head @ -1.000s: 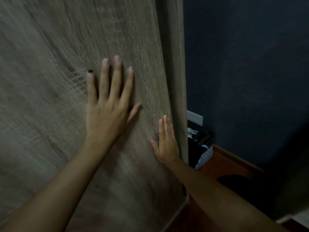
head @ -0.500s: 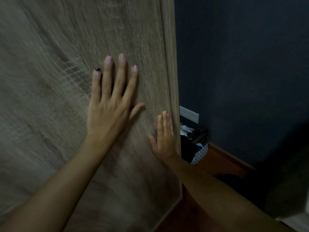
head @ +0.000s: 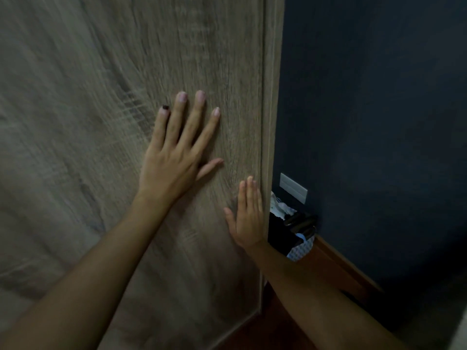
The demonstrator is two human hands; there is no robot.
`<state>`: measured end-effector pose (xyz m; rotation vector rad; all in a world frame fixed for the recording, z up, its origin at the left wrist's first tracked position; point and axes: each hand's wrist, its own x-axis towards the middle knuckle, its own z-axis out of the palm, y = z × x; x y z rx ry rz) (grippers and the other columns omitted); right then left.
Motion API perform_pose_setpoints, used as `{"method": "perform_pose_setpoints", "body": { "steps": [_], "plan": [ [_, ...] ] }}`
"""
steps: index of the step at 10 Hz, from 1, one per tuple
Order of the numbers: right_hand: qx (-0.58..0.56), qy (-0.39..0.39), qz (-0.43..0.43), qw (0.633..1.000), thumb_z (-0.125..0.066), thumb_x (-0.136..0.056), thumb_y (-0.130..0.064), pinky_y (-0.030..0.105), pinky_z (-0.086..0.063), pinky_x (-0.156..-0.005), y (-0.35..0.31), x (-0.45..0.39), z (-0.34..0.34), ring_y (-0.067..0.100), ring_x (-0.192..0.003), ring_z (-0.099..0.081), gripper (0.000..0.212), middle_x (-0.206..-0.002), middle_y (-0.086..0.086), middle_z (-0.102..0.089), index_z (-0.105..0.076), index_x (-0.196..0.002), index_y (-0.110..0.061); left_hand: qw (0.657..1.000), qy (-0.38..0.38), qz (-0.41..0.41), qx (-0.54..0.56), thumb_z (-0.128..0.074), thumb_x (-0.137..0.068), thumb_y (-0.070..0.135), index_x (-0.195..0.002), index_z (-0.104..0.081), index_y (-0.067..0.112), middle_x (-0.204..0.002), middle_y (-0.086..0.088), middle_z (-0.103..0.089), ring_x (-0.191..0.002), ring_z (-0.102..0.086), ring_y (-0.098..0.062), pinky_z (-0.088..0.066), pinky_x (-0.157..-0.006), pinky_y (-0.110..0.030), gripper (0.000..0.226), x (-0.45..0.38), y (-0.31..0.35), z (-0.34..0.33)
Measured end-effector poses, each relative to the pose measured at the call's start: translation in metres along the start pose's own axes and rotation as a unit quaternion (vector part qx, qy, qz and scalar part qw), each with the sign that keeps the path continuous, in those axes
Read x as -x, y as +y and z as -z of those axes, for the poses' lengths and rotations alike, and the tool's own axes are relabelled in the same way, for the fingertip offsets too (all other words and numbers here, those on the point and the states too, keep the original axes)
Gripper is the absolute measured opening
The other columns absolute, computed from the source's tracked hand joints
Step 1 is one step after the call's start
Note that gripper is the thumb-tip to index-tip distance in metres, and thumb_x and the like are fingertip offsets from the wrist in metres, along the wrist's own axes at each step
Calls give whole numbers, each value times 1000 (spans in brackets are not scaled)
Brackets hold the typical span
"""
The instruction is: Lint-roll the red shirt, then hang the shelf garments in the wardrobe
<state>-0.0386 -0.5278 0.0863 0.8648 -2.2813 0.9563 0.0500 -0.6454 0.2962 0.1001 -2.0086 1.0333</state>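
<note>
A grey-brown wood-grain wardrobe door (head: 88, 147) fills the left and middle of the view. My left hand (head: 177, 152) lies flat on it with fingers spread. My right hand (head: 249, 218) is pressed flat lower down, right at the door's right edge (head: 269, 122). Neither hand holds anything. The red shirt, the lint roller and the shelf garments are out of sight.
A dark blue wall (head: 379, 109) stands to the right, with a white wall plate (head: 293, 187) low on it. Below the plate sit a dark bundle and patterned cloth (head: 293, 233) in the gap beside the wardrobe. Reddish wood floor and skirting (head: 336, 269) run along the wall.
The door's right edge has shifted right, covering more of the gap beside the wall. Both hands stay flat on the door and have moved with it.
</note>
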Motion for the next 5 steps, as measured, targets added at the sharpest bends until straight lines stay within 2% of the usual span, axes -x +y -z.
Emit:
{"method": "perform_pose_setpoints", "body": {
  "steps": [1,2,3,4,5],
  "plan": [
    [38,-44,-2,998,-28,-98,-53,41,-7,-122,0,3,12,21,-150,7,78,-161,5,8,16,-151,-17,999,-24,2,29,-26,-94,65,-152,-12,17,-157,-16,-18,-143,-7,-34,-3,-116,-47,77,-1,0,6],
    [61,-107,-8,992,-29,-98,-57,40,0,-121,-3,4,28,17,-148,18,83,-160,6,18,25,-148,-19,996,-64,14,66,-33,-96,56,-152,-13,17,-158,-16,-15,-145,-10,-35,-1,-116,-47,71,0,0,16],
    [74,-156,0,985,-25,-97,-60,40,4,-121,-6,5,51,18,-148,17,81,-160,5,19,20,-150,-18,983,-127,65,114,-34,-96,51,-152,-15,15,-159,-15,-11,-146,-9,-33,-8,-116,-50,69,21,11,32],
    [87,-197,25,976,-20,-97,-61,44,1,-122,-5,17,76,20,-148,14,78,-160,5,19,15,-152,-18,956,-218,126,148,-34,-93,52,-151,-18,13,-159,-16,-11,-146,-12,-33,-16,-114,-56,71,69,28,59],
    [84,-219,45,971,-14,-95,-63,42,6,-121,-7,38,107,21,-149,11,77,-160,5,16,15,-151,-18,933,-274,165,163,-38,-95,47,-150,-23,11,-157,-16,-18,-144,-19,-34,-21,-113,-56,67,124,34,91]
  ]
}}
